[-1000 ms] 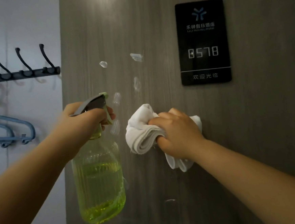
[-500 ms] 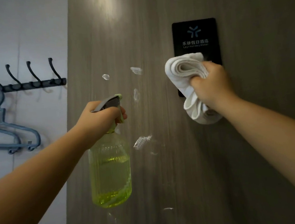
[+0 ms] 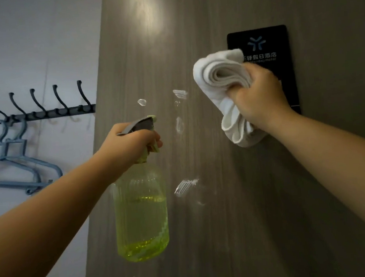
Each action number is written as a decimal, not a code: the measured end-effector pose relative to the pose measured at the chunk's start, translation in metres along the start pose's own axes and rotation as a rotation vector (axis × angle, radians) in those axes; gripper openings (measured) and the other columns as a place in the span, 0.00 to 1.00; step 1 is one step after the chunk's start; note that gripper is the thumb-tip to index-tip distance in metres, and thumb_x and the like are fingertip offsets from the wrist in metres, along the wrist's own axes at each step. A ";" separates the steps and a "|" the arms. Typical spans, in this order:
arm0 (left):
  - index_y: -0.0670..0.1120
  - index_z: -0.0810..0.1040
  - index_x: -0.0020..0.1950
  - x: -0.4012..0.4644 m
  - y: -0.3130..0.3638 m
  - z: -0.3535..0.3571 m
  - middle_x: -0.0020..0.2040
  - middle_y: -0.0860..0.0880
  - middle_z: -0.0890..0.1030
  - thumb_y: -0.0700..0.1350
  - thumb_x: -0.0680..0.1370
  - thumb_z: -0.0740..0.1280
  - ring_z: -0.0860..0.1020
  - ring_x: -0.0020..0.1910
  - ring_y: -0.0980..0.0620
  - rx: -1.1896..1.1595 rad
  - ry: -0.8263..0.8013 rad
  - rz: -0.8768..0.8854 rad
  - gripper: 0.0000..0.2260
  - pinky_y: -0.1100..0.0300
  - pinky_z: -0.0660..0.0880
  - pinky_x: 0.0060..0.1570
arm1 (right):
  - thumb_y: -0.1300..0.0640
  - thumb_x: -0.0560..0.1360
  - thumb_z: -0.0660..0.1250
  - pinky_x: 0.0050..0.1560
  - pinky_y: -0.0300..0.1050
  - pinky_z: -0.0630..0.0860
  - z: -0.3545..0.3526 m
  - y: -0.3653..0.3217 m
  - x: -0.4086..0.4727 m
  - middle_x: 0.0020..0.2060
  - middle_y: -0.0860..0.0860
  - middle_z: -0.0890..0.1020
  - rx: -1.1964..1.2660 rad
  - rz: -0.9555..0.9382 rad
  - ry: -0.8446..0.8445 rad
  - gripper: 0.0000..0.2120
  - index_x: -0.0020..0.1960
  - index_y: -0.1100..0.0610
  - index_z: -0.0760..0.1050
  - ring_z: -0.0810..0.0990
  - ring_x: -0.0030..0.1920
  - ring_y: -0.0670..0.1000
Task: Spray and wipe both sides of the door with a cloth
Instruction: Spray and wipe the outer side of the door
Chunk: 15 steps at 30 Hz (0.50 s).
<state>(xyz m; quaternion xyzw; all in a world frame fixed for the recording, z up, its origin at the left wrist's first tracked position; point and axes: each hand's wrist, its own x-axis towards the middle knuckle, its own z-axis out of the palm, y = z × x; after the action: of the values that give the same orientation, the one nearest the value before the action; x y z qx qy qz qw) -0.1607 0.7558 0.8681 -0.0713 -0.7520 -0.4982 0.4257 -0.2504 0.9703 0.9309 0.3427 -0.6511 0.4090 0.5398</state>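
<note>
Two bare hands are raised against the grey wood-grain door [image 3: 205, 224]: a clear ribbed spray bottle of yellow-green liquid [image 3: 140, 211] is gripped at its grey trigger head by the curled fingers of the left hand [image 3: 132, 145], while a bunched white cloth [image 3: 223, 87] is clenched in the right hand [image 3: 259, 99]. The cloth is pressed over the left part of the black hotel room-number plaque [image 3: 261, 44] mounted on the door. White foam smears [image 3: 185, 186] are scattered on the door left of the plaque, and a black hook rail [image 3: 44, 115] with blue hangers [image 3: 22, 172] is seen on the wall beyond the door's left edge.
</note>
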 end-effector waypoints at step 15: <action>0.44 0.82 0.42 0.088 -0.036 -0.036 0.36 0.49 0.86 0.34 0.72 0.64 0.85 0.41 0.50 -0.156 -0.030 -0.023 0.08 0.54 0.79 0.44 | 0.50 0.77 0.59 0.57 0.53 0.65 0.087 -0.024 0.064 0.59 0.56 0.74 -0.694 -0.233 0.032 0.13 0.59 0.53 0.71 0.71 0.60 0.61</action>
<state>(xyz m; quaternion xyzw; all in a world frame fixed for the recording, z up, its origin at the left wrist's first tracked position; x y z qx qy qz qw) -0.2146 0.6806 0.9111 -0.1027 -0.7180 -0.5589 0.4018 -0.2773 0.8810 0.9906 0.2046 -0.6990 0.1048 0.6772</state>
